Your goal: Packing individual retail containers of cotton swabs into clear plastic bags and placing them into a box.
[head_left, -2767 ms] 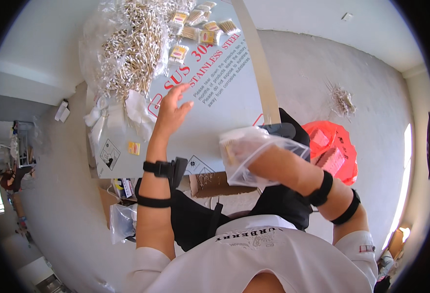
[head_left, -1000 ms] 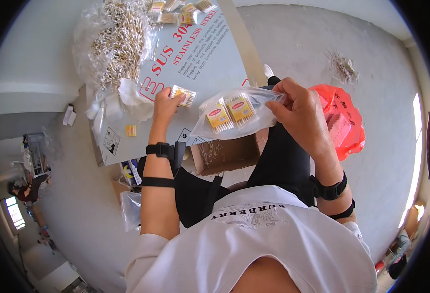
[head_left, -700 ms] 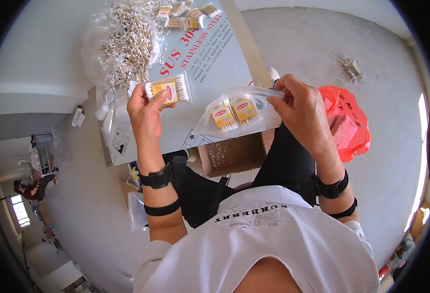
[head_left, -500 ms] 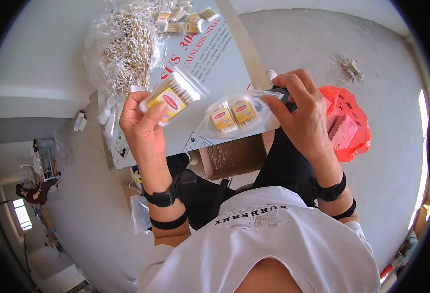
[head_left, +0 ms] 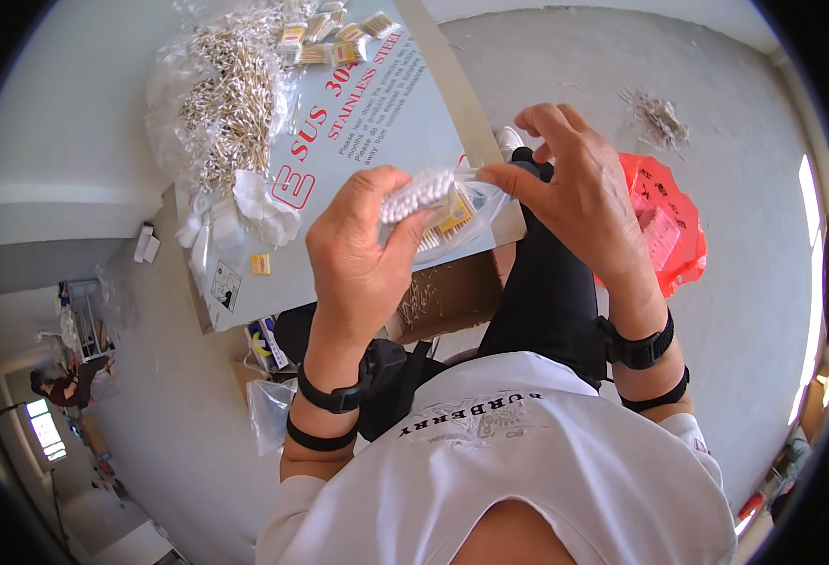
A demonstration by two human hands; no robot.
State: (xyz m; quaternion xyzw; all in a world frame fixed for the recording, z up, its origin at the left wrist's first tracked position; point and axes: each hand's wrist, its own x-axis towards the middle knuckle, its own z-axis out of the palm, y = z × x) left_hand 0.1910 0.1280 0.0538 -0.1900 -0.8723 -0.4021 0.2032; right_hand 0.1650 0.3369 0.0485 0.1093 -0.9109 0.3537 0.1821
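— What lies around the hands?

— A grey board (head_left: pixel 386 122) fills the upper middle of the frame. On its upper left sits a clear sack of loose swabs (head_left: pixel 231 104), with small swab packs (head_left: pixel 325 33) along the top edge. A brown box (head_left: pixel 452 292) shows below the board, a red bag (head_left: pixel 664 221) at right, and a scatter of sticks (head_left: pixel 659 113) at upper right on the floor.

— Anything blocking the view?

— The left hand (head_left: pixel 362 259) covers part of the bag (head_left: pixel 471 207) at centre frame.

— And the grips?

— The left hand is clenched round a swab pack (head_left: pixel 419 193), pushing it into the bag's mouth. The right hand (head_left: pixel 579 193) pinches the bag's edge between thumb and forefinger, other fingers spread loose.
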